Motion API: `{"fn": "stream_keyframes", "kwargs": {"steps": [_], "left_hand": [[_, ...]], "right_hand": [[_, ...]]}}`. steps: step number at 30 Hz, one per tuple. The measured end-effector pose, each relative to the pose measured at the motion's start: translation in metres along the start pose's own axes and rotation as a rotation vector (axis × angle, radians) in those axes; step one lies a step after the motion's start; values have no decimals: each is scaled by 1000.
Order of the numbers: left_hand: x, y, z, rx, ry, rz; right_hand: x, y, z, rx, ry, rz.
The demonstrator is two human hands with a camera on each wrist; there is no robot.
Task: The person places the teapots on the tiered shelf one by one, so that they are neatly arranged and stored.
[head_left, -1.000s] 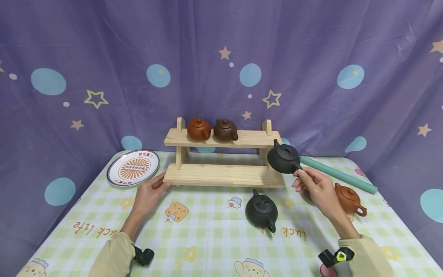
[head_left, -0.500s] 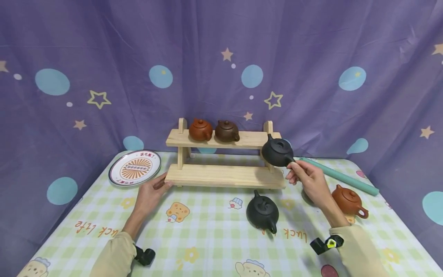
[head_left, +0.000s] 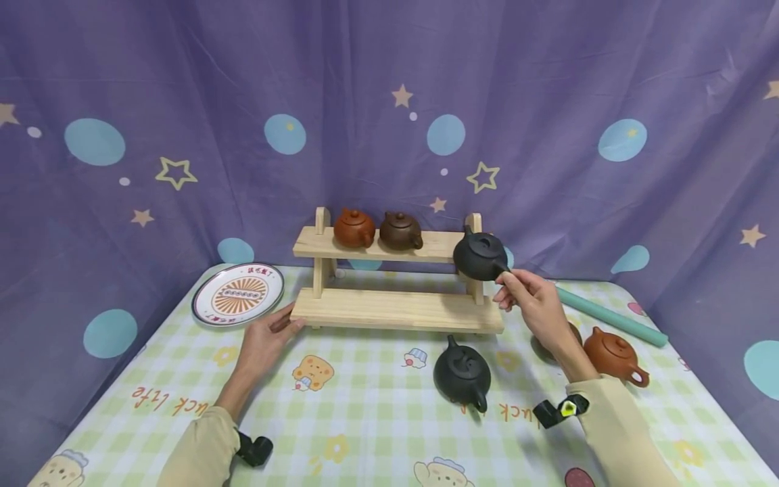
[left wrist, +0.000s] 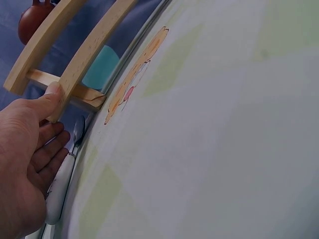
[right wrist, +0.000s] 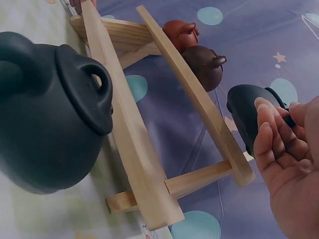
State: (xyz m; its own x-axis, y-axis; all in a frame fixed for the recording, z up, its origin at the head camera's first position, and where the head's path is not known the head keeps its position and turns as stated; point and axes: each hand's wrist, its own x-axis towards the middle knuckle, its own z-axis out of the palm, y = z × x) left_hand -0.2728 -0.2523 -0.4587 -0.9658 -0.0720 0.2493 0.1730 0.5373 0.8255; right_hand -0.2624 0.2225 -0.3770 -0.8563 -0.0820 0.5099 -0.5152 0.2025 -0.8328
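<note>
My right hand pinches a black teapot by its handle. This teapot is raised at the right end of the upper shelf of a wooden two-tier rack; I cannot tell whether its base touches the wood. My left hand grips the left end of the lower shelf, its thumb against the board and the other fingers below. On the upper shelf sit a reddish-brown teapot and a dark brown teapot, side by side. Another black teapot stands on the cloth before the rack.
Right of the rack are an orange-brown teapot and a dark rounded object, partly hidden by my right wrist. A green tube lies behind them. A patterned plate lies at the left. A purple curtain hangs behind the table.
My right hand has carried the black teapot left and upward, from beside the rack to the upper shelf's right end. The left hand keeps its grip on the lower shelf.
</note>
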Motion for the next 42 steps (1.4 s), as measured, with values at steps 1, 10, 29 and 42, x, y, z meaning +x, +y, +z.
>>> {"fn": "stream_keyframes", "kwargs": {"steps": [1, 10, 29, 42], "left_hand": [[0, 0, 0, -1, 0, 1], [1, -1, 0, -3, -11, -5], [1, -2, -1, -6, -18, -4], [1, -2, 0, -1, -18, -14]], "right_hand": [[2, 0, 1, -2, -2, -6], [20, 3, 8, 9, -3, -16], [49, 19, 24, 41, 1, 9], [60, 23, 31, 36, 8, 34]]}}
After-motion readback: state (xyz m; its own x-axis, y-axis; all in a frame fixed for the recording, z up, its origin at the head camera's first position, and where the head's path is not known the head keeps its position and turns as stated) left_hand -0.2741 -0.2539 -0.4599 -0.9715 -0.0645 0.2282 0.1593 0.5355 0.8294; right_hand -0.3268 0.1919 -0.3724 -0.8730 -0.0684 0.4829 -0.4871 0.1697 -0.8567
